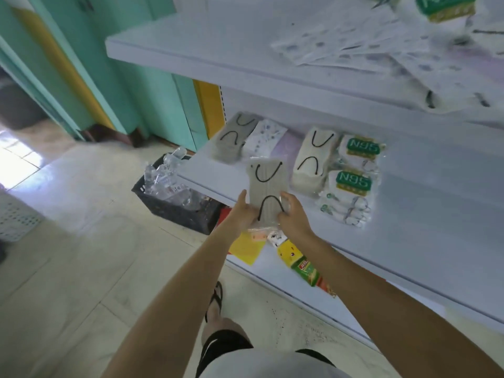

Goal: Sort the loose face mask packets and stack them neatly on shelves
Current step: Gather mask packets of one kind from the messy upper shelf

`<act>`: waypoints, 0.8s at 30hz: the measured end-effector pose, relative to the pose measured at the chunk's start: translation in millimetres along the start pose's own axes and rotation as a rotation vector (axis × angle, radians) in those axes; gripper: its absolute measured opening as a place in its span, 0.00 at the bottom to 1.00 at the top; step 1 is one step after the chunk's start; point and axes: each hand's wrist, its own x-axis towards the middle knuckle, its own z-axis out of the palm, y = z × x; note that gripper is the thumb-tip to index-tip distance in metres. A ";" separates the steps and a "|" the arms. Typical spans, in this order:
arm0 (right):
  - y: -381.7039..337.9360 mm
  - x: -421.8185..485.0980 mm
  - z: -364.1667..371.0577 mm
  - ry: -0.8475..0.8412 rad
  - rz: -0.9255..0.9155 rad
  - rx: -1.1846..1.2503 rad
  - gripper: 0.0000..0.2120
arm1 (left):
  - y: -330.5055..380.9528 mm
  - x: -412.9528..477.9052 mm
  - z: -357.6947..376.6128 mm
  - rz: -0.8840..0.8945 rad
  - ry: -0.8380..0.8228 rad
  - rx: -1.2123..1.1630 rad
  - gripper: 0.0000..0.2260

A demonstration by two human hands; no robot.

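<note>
Grey mask packet (268, 184), in the head view, hangs over the front edge of the middle shelf (422, 203). The left hand (242, 210) and right hand (293, 218) each grip a side of its near end. Placing seems the step in hand. Next it likely belongs on the matching grey stack (234, 139), back left. A patterned packet (263, 137) and cream stack (313, 162) flank the route. N95 packets (354, 184) lie right, and loose packets (354, 50) remain on the upper shelf.

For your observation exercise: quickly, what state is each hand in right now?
Left hand: holding the grey packet.
Right hand: holding the same packet.
</note>
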 end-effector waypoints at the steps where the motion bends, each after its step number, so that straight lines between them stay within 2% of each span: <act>1: -0.3 13.0 5.4 0.016 0.001 -0.014 0.27 | 1.3 14.0 -6.9 -0.010 -0.008 0.024 0.32; 5: -9.4 73.1 37.1 0.088 -0.007 -0.055 0.24 | 15.1 78.1 -44.1 0.103 0.008 0.129 0.29; 12: -52.0 194.0 107.7 0.223 -0.025 -0.019 0.19 | 61.6 200.4 -128.3 0.414 0.109 0.501 0.21; 15: -65.8 241.4 125.8 0.311 -0.091 -0.066 0.10 | 86.6 247.5 -152.8 0.522 0.102 0.612 0.21; 19: -67.2 285.4 140.7 0.374 -0.089 -0.209 0.10 | 103.9 303.0 -160.9 0.520 0.015 0.810 0.19; 22: -62.7 300.3 151.3 0.294 -0.025 -0.297 0.12 | 102.4 324.9 -158.5 0.439 -0.002 0.998 0.15; 24: -62.3 302.0 154.6 0.253 0.001 -0.314 0.12 | 98.8 330.4 -154.6 0.424 -0.004 1.096 0.07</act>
